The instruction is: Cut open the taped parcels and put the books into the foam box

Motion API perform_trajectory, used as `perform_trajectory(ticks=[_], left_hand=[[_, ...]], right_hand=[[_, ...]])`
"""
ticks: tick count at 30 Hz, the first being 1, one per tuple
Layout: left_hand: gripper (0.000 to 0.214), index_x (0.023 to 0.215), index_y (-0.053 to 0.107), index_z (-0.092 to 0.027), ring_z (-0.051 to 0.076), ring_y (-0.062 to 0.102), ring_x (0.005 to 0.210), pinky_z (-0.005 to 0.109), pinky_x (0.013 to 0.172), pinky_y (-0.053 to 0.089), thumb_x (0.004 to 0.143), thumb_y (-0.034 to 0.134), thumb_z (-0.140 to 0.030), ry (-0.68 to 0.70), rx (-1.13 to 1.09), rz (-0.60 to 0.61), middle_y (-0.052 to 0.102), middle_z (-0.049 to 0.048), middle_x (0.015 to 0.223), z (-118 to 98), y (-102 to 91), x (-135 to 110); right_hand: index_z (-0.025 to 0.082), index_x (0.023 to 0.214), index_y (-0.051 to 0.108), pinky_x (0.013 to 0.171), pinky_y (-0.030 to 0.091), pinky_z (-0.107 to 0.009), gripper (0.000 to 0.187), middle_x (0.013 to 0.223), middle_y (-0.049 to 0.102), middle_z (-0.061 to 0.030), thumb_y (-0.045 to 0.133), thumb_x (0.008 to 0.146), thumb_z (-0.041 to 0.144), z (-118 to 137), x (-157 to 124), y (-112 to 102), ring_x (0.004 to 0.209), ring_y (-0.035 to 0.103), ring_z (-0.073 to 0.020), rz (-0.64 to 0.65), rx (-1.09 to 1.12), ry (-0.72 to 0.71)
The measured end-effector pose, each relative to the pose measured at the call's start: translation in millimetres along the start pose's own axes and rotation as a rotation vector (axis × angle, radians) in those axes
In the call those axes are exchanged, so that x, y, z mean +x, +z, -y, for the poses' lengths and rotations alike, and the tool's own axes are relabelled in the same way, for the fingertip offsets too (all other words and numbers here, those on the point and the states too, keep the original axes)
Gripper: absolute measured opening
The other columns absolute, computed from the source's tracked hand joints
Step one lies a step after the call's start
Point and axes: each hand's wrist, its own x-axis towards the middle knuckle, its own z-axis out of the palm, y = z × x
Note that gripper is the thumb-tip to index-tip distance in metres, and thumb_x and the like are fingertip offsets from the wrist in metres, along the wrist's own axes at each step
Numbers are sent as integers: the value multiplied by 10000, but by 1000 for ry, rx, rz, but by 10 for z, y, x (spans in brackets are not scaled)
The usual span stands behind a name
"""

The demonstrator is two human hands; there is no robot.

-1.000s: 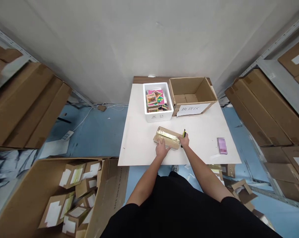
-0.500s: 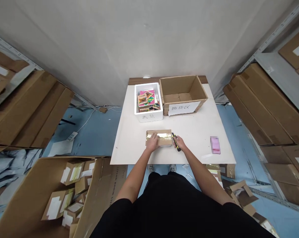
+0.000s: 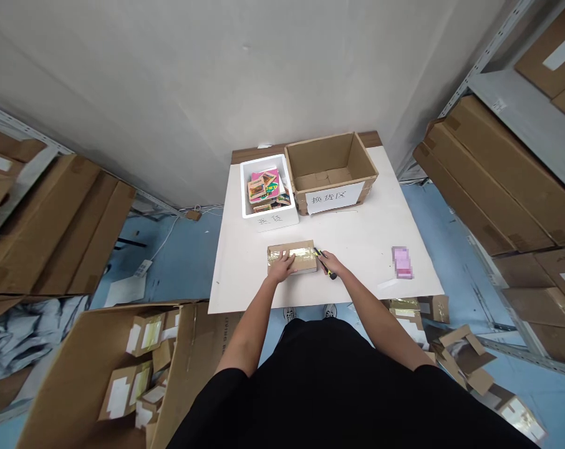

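A small cardboard box (image 3: 302,246) sealed with shiny tape lies flat near the front of the white table (image 3: 245,284). My left hand (image 3: 281,267) rests on its top toward the left end, fingers stretched out over the tape. In my right hand (image 3: 329,262) is a yellow and black utility knife (image 3: 327,267), its front end at the right end of the box. Whether the tip touches the tape is too small to tell.
Behind the box stand a white foam bin (image 3: 275,222) of colourful packets and an open carton (image 3: 369,181) with a handwritten label. A pink blurred item (image 3: 402,262) lies at right. A big carton (image 3: 43,399) of small boxes stands at lower left; shelves flank both sides.
The view has shifted and turned slightly. My left hand still lies on the box, and the knife in my right hand stays at its right end.
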Motion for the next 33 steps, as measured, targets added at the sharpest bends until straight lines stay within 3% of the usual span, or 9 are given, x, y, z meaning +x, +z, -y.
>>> perform_trajectory(ticks=[8,10,13,17,23,27,33], left_hand=[[770,1716,250,-353,372,59,1666,539,1225,400,1036,534,-577,-27,43,10,98,36,1817,-30,-51,-12],[779,1710,259,-363,375,93,1663,560,1236,379,1025,556,-585,-40,49,-4,134,43,1813,-44,-81,13],[788,1693,308,-357,372,125,1659,587,1271,310,1001,599,-599,-51,54,-16,185,55,1804,-56,-118,42],[776,1688,320,-355,369,122,1660,611,1295,237,1005,593,-604,-36,63,-16,190,59,1803,-60,-122,38],[783,1701,309,-322,357,93,1666,534,1280,315,1020,550,-625,-49,60,8,139,55,1813,-87,-93,20],[770,1705,308,-295,383,98,1662,584,1303,244,1039,471,-646,-42,86,9,151,75,1810,-106,-101,16],[760,1709,295,-295,377,110,1660,584,1284,286,1049,409,-656,-42,80,9,145,68,1811,-113,-84,19]], right_hand=[[254,901,478,440,413,-212,297,480,528,99,641,999,482,-173,-243,-244,355,503,-125,160,-120,136],[256,900,465,437,414,-211,290,491,538,99,614,1013,477,-252,-343,-273,351,505,-123,81,-85,163],[264,923,440,444,425,-201,247,506,530,109,512,1059,458,-294,-397,-202,367,521,-124,-155,-19,128],[263,956,446,471,438,-191,187,537,532,112,473,1082,398,-144,-215,-14,392,546,-119,-212,-72,128],[241,1029,498,498,428,-197,106,577,526,101,467,1095,317,129,84,55,406,563,-117,-169,-286,165],[226,1076,526,474,395,-221,100,639,567,74,486,1097,316,244,50,4,384,547,-115,-142,-423,181],[216,1099,548,470,390,-233,144,636,566,66,521,1104,357,276,-114,-52,373,538,-115,-55,-517,246]])
